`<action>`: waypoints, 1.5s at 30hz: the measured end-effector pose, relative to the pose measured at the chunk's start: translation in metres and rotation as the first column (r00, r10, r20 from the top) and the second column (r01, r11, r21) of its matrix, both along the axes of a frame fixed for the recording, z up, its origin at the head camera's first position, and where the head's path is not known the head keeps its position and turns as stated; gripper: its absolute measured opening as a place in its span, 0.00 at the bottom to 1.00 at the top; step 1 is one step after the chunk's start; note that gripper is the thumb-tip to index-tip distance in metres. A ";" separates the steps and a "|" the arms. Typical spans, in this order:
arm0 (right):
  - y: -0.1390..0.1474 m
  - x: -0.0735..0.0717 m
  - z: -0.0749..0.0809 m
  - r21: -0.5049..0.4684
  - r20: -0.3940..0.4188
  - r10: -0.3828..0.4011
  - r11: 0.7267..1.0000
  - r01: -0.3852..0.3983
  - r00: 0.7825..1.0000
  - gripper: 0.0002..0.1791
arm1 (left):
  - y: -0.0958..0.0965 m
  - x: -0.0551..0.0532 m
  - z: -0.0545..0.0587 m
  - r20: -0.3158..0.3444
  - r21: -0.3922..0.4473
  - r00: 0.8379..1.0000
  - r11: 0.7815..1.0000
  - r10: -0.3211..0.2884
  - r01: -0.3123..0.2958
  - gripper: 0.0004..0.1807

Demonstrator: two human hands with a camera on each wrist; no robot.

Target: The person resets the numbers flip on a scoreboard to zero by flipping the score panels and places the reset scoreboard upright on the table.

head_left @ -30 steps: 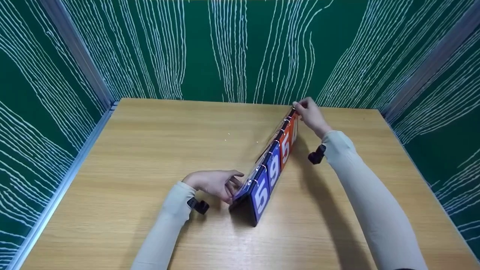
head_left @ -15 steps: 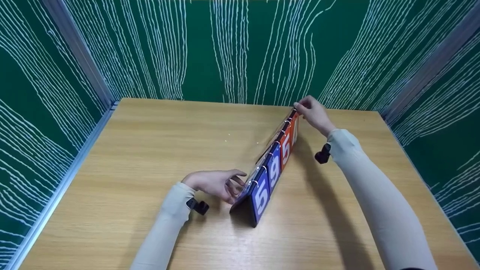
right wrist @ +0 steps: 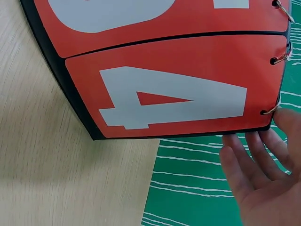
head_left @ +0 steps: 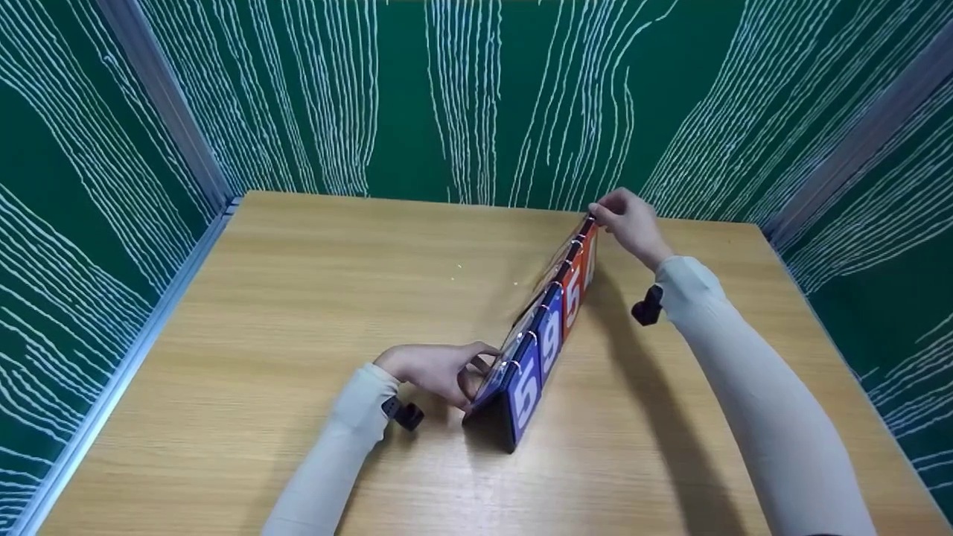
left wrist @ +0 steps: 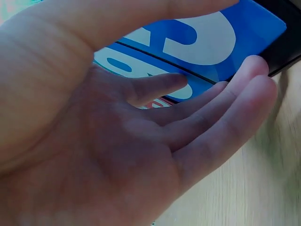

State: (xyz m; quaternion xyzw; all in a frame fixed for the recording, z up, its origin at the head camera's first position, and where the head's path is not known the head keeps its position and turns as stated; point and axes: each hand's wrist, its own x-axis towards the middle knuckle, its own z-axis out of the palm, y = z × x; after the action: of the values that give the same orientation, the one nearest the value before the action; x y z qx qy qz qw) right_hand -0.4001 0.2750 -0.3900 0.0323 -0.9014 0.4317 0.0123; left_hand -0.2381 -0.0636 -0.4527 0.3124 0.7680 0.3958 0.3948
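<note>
A flip scoreboard (head_left: 547, 335) stands tent-like on the table, running from near the middle to the far right. Its right face carries blue cards with 5 (head_left: 526, 391) and 9 (head_left: 550, 340), then red cards with 5 (head_left: 572, 298) and 4 (right wrist: 174, 99). My right hand (head_left: 629, 223) pinches the top corner at its far end, the thumb beside the last ring in the right wrist view. At the near end, my left hand (head_left: 443, 372) reaches to the left face, fingers fairly straight and fingertips (left wrist: 256, 66) right at a blue card (left wrist: 254, 33).
The wooden table (head_left: 335, 283) extends around the scoreboard. Green walls (head_left: 402, 97) with wavy white lines close off the back and both sides, with grey posts (head_left: 175, 112) at the corners. Small dark cameras sit on both wrists.
The scoreboard stays in place while the view shifts slightly. My right wrist has swung a little outward, fingers still at the corner. My left hand has moved slightly right along with the view.
</note>
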 end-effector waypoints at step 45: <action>-0.007 0.007 0.009 0.022 0.074 -0.035 0.999 0.033 0.997 0.18 | -0.014 0.001 -0.006 0.069 0.029 0.997 0.999 0.030 -0.032 0.55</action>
State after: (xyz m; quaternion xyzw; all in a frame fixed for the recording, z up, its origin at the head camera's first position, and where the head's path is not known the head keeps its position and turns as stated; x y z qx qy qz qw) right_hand -0.3929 0.2676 -0.3811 0.0011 -0.9061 0.4227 -0.0141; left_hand -0.2374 -0.0776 -0.4588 0.2924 0.7527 0.4241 0.4100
